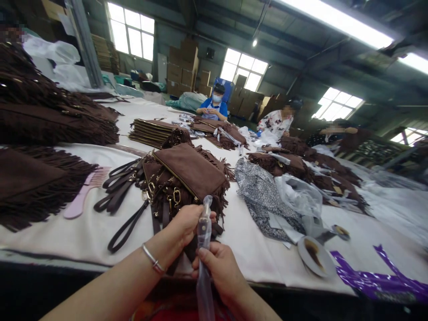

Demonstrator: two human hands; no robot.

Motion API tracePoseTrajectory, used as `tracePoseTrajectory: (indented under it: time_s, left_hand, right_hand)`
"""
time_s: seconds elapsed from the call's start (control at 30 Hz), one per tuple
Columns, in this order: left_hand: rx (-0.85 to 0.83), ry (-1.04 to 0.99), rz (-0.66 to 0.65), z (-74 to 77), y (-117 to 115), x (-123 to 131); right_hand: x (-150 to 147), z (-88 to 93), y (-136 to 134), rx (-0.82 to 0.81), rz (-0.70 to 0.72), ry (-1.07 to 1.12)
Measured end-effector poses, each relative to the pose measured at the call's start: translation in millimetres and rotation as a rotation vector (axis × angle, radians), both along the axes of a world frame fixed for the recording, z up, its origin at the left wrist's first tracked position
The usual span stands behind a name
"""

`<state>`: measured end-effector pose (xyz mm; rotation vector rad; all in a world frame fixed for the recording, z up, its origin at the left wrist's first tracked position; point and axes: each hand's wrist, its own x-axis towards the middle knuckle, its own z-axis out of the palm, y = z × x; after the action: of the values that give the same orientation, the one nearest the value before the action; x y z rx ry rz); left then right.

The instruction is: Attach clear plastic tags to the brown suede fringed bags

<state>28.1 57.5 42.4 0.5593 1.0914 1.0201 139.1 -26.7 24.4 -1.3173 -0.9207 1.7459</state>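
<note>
A narrow clear plastic sleeve (204, 285) runs between my hands and hangs toward my lap. The end of a dark strap with a metal stud (203, 227) shows inside it. My left hand (190, 223) is closed around the sleeve's upper part, with some fingers hidden behind it. Lower down, my right hand (220, 265) pinches the sleeve between thumb and fingers. Just beyond lies a pile of brown fringed pouches (194, 167) with gold zips and clasps. Dark wrist straps (129, 227) spread from the pile's left side.
A pink comb (78, 200) lies left, beside a fringed brown piece (30, 178). Right are patterned grey cloth (261, 196), a tape roll (314, 256) and purple plastic packaging (377, 281). More pouches (150, 131) are stacked farther back. Several people work across the table.
</note>
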Motion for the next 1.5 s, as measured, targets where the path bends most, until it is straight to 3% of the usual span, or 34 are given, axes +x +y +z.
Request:
tracePoseTrajectory:
  time_s: [0.23, 0.5, 0.73, 0.8, 0.93, 1.0, 1.1, 1.2, 1.37, 1.5]
  left_hand:
    - [0.098, 0.103, 0.197, -4.1, 21, -18]
    - [0.123, 0.074, -0.007, 4.2, -21, -35]
    - [0.435, 0.682, 0.224, -1.4, -14, -35]
    - [0.399, 0.621, 0.261, -4.9, -10, -30]
    - [0.227, 0.134, 0.261, -11.3, -16, -25]
    - [0.142, -0.103, 0.165, -13.4, -30, -28]
    - [0.009, -0.275, -0.112, -15.4, -58, -38]
    - [0.024, -0.201, -0.266, -14.7, -79, -42]
    - [0.131, 0.17, -0.124, -11.3, -78, -33]
    - [0.127, 0.18, -0.03, -8.3, -71, -26]
  right_hand:
    - [-3, 5.9, -9, -0.04, 0.08, 0.013]
    - [-8, -0.2, -5, -0.032, 0.075, 0.045]
    - [-14, -4.4, -3, -0.021, 0.1, 0.002]
    - [-15, -3.7, -2, -0.023, 0.109, 0.01]
    - [-17, -8.5, -3, -0.028, 0.092, 0.068]
    - [-17, -12.5, -4, -0.017, 0.084, 0.099]
    - [-18, -15.1, -5, -0.005, 0.054, 0.136]
    - [-24, -12.5, -7, 0.032, 0.067, 0.159]
    - [-36, -4.4, -7, 0.047, 0.036, 0.095]
    - [-39, -0.6, -6, 0.066, 0.034, 0.06]
